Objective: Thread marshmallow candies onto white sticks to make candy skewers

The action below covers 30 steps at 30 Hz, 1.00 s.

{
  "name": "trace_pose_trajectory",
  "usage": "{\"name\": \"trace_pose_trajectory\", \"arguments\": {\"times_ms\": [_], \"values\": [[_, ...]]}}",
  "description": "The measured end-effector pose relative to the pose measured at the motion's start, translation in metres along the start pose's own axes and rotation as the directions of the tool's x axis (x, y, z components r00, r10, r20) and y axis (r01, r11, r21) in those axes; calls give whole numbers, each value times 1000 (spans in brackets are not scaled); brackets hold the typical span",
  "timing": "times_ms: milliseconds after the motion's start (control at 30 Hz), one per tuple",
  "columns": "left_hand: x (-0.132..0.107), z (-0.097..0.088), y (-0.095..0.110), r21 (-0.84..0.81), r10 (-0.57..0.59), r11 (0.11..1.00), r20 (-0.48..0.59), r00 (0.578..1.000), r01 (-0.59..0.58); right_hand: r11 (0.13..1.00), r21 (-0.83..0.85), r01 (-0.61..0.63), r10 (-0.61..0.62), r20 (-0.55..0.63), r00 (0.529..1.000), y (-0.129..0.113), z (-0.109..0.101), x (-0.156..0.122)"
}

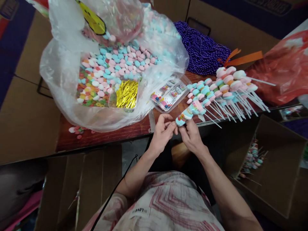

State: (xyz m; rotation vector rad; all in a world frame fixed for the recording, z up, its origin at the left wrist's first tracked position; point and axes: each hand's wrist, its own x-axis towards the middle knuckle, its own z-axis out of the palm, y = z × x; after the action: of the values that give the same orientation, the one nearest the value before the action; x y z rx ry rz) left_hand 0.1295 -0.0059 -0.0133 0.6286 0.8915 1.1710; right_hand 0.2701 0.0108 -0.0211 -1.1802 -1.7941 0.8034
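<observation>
My right hand (191,133) is closed on a wrapped candy skewer (190,113) of pink and blue sweets, its top pointing up and away from me. My left hand (162,130) pinches at the skewer's lower end, fingertips meeting those of the right hand. Both hands hover at the near edge of the reddish table (101,136). Whatever small thing the left fingers pinch is too small to make out.
A big clear bag of pastel sweets (113,67) lies on the table with a tub of gold twist ties (127,94). Printed wrappers (168,93), a pile of unwrapped skewers (228,88) and purple beads (202,48) lie to the right. A cardboard box (271,160) holds finished skewers.
</observation>
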Motion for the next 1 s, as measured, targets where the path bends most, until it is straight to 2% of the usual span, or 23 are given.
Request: {"name": "trace_pose_trajectory", "arguments": {"times_ms": [100, 167, 233, 300, 367, 400, 467, 533, 567, 667, 733, 800, 867, 933, 1000], "values": [[-4, 1, -5, 188, 151, 973, -83, 985, -133, 997, -54, -59, 57, -40, 998, -2, 4, -3], [-6, -1, -4, 243, 188, 957, -99, 977, -159, 989, 50, -142, 142, 9, 990, -5, 4, -4], [-5, -3, -1, 180, 152, 975, -113, 982, -130, 940, 229, -252, 236, 93, 967, -7, 4, -4], [0, -4, 2, 11, 19, 1000, -113, 993, -17, 877, 352, -328, 297, 139, 945, -9, 5, -5], [5, -3, 5, -181, -136, 976, -95, 986, 117, 904, 322, -282, 279, 56, 959, -10, 7, -7], [8, -1, 6, -258, -195, 952, -89, 977, 167, 948, 241, -208, 220, -23, 975, -10, 7, -9], [11, 2, 8, -359, -267, 907, -87, 960, 220, 1000, -2, -12, 11, -148, 989, -10, 6, -10], [11, 5, 8, -399, -290, 887, -89, 953, 232, 959, -225, 171, -209, -159, 965, -9, 3, -11], [10, 7, 8, -402, -294, 885, -89, 952, 235, 924, -303, 232, -282, -134, 950, -8, 2, -10], [5, 12, 5, -380, -288, 892, -61, 956, 245, 845, -440, 303, -383, -102, 918, -5, -1, -9], [2, 15, 1, -359, -281, 898, -24, 959, 254, 832, -470, 295, -402, -144, 904, -4, 1, -8], [2, 18, -3, -343, -256, 908, 4, 967, 242, 861, -445, 247, -375, -225, 899, -5, 5, -10], [5, 19, -5, -308, -215, 926, 41, 976, 217, 918, -355, 178, -287, -286, 914, -8, 8, -13], [8, 18, -4, -254, -146, 953, 89, 985, 164, 965, -234, 122, -186, -275, 943, -13, 7, -17], [8, 18, 2, -170, -40, 983, 133, 990, 63, 988, -135, 78, -110, -246, 963, -20, 1, -21]]}}
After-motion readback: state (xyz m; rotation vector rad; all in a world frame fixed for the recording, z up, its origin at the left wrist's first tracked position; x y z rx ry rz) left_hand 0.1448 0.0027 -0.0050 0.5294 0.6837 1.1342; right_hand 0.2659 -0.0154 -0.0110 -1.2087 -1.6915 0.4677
